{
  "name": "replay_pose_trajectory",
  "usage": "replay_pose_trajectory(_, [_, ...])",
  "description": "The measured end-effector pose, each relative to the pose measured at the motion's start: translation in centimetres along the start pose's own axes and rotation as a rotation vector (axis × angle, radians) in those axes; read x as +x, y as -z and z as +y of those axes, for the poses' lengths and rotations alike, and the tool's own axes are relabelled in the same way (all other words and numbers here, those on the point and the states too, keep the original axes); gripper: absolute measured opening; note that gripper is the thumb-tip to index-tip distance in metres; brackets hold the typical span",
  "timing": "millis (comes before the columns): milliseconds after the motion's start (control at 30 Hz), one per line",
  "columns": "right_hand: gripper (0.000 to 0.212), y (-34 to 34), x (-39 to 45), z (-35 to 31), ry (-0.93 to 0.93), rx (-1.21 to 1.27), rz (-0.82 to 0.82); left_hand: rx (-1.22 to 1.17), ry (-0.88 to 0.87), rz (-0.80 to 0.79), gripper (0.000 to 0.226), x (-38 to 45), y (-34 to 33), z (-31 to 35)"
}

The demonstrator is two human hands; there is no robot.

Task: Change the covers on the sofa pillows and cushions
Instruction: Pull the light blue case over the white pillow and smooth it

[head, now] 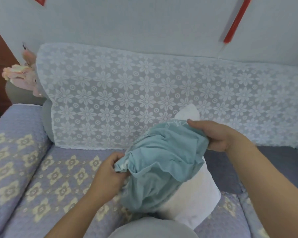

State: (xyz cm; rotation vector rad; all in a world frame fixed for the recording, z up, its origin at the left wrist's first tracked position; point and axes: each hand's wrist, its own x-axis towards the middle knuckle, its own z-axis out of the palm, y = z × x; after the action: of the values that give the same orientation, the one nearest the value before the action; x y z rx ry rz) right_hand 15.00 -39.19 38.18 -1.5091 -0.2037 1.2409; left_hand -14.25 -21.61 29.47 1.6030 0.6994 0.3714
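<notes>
- A person is standing over a sofa (46,177), looking down at both of their bare hands working on one pillow.
- A white pillow (194,194) is lying on the sofa seat, leaning towards the backrest, with one corner poking up behind and its lower right part showing bare.
- A teal cover (162,162) is sitting bunched and wrinkled across the pillow's middle and left side, so the pillow is only partly inside it.
- The left hand (108,172) is pinching the cover's gathered left edge, fingers curled around the cloth.
- The right hand (213,136) is gripping the cover's upper right edge, thumb on top and fingers folded beneath.
- Whether the cover is going on or coming off cannot be told from this view alone.
- Judging the task: this one pillow is mid-change, neither fully covered nor fully bare.
- No other loose pillow or spare cover is showing, so how many are left is unclear.
- A white lace throw (144,93) is draping over the backrest, and a pink soft toy (27,74) is sitting at the far left.
</notes>
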Motion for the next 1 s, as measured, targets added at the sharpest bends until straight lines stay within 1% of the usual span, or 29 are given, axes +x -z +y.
replay_pose_trajectory(33, [0.056, 0.0, 0.4, 0.0, 0.085, 0.096, 0.006, 0.000, 0.023, -0.020, 0.025, 0.0, 0.5, 0.1])
replay_pose_trajectory(67, [0.060, 0.0, 0.8, 0.1, 0.172, 0.278, 0.024, -0.012, 0.041, -0.034, 0.021, 0.0, 0.8, 0.2])
replay_pose_trajectory(100, [0.060, -0.3, 1.3, 0.4, 0.234, 0.464, 0.045, -0.040, 0.048, -0.038, 0.020, 0.1, 0.9, 0.4])
replay_pose_trajectory(133, [0.056, -0.7, 1.8, 1.0, 0.262, 0.590, 0.032, -0.060, 0.043, -0.042, 0.020, 0.3, 1.1, 0.6])
replay_pose_trajectory(167, [0.051, -1.3, 2.2, 2.0, 0.242, 0.623, 0.019, -0.071, 0.032, -0.056, 0.019, 0.4, 1.2, 0.9])
replay_pose_trajectory(233, [0.045, -3.2, 2.2, 4.8, 0.119, 0.503, 0.021, -0.071, 0.027, -0.051, 0.016, 0.9, 1.3, 1.2])
replay_pose_trajectory(267, [0.045, -4.1, 2.0, 6.0, 0.062, 0.461, -0.021, -0.080, 0.044, -0.028, 0.019, 1.2, 1.3, 1.1])
replay_pose_trajectory(333, [0.048, -5.5, 1.5, 7.7, -0.014, 0.381, -0.159, -0.143, 0.117, 0.028, 0.024, 1.9, 1.5, 0.5])
replay_pose_trajectory(367, [0.049, -5.6, 1.2, 8.2, -0.038, 0.348, -0.216, -0.185, 0.159, 0.057, 0.022, 2.4, 1.6, 0.3])
replay_pose_trajectory(433, [0.048, -5.2, 0.6, 8.7, -0.086, 0.277, -0.271, -0.244, 0.203, 0.110, 0.018, 3.6, 2.5, -0.3])
replay_pose_trajectory(467, [0.049, -4.8, 0.4, 8.8, -0.109, 0.254, -0.301, -0.249, 0.217, 0.142, 0.018, 4.4, 3.1, -0.6])
replay_pose_trajectory(533, [0.063, -3.2, -0.1, 8.3, -0.107, 0.224, -0.349, -0.221, 0.228, 0.214, 0.016, 5.9, 4.2, -0.8])
replay_pose_trajectory(600, [0.075, -1.2, -0.5, 6.9, 0.002, 0.249, -0.272, -0.186, 0.216, 0.258, 0.017, 7.3, 4.9, -0.7])
replay_pose_trajectory(633, [0.072, -0.2, -0.2, 6.2, 0.094, 0.345, -0.194, -0.169, 0.206, 0.272, 0.017, 7.9, 5.0, -0.6])
replay_pose_trajectory(700, [0.049, 1.4, 0.7, 5.6, 0.328, 0.635, 0.022, -0.131, 0.196, 0.281, 0.015, 9.1, 4.8, -0.3])
replay_pose_trajectory(733, [0.041, 1.6, 1.2, 5.7, 0.411, 0.742, 0.104, -0.122, 0.197, 0.276, 0.014, 9.6, 4.6, 0.1])
replay_pose_trajectory(767, [0.039, 1.4, 1.5, 6.3, 0.451, 0.778, 0.124, -0.115, 0.202, 0.267, 0.012, 10.1, 4.4, 0.5])
replay_pose_trajectory(800, [0.042, 0.7, 1.7, 7.2, 0.437, 0.738, 0.108, -0.108, 0.201, 0.255, 0.009, 10.5, 4.1, 1.0])
replay_pose_trajectory(833, [0.044, -0.1, 1.9, 8.6, 0.378, 0.612, 0.067, -0.100, 0.199, 0.248, 0.009, 10.9, 3.9, 1.4])
replay_pose_trajectory(900, [0.045, -1.3, 1.8, 12.1, 0.207, 0.276, -0.054, -0.124, 0.206, 0.247, 0.008, 11.4, 3.7, 2.2])
replay_pose_trajectory(933, [0.048, -1.4, 1.4, 13.9, 0.119, 0.175, -0.130, -0.158, 0.215, 0.247, 0.007, 11.5, 3.7, 2.5])
replay_pose_trajectory(1000, [0.058, -0.6, 0.5, 16.7, -0.042, 0.109, -0.264, -0.194, 0.246, 0.249, 0.006, 11.7, 3.7, 2.5])
